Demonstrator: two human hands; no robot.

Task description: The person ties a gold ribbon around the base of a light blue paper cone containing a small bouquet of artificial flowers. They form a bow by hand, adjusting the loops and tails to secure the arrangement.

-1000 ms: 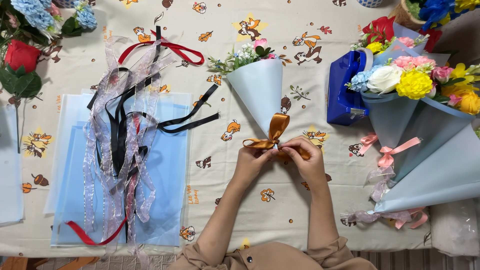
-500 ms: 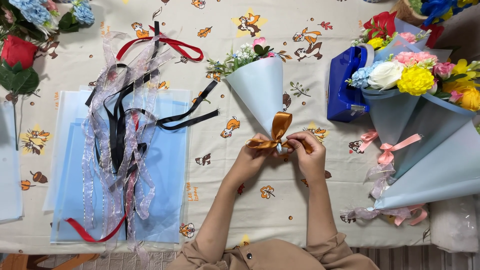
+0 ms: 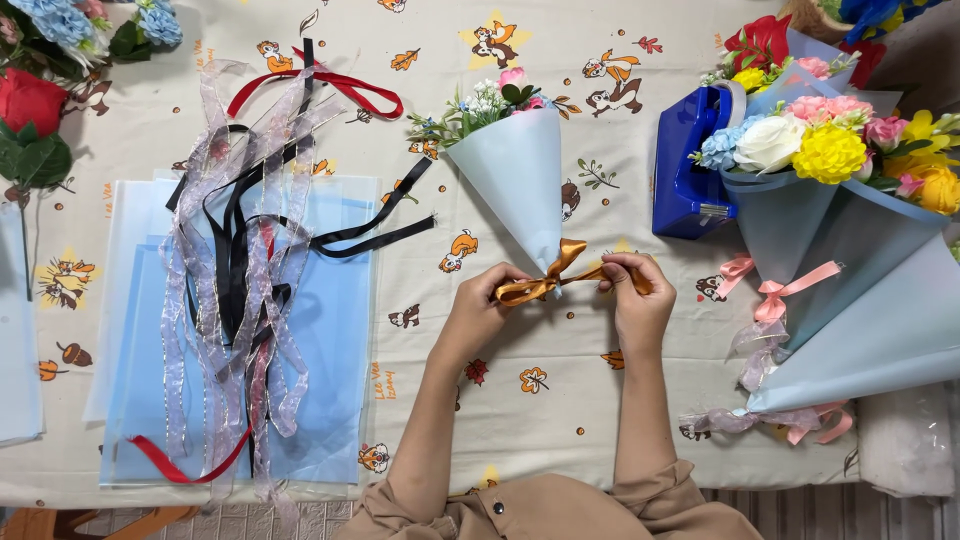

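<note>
A small bouquet [image 3: 512, 170] in a pale blue paper cone lies on the patterned tablecloth [image 3: 560, 400], flowers pointing away from me. An orange-gold satin ribbon [image 3: 560, 272] is tied around the cone's narrow tip. My left hand [image 3: 482, 305] pinches the ribbon's left end. My right hand [image 3: 636, 292] grips the right end. Both hands hold the ribbon stretched sideways across the tip.
Sheets of blue wrapping paper [image 3: 330, 340] lie at left under a heap of sheer, black and red ribbons [image 3: 240, 270]. A blue tape dispenser [image 3: 690, 170] and finished blue-wrapped bouquets [image 3: 840, 220] with pink bows fill the right. Loose flowers [image 3: 40, 100] sit at the far left corner.
My hands have moved apart, drawing the ribbon ends out sideways; earlier they were close together at the knot with the ribbon loop standing up.
</note>
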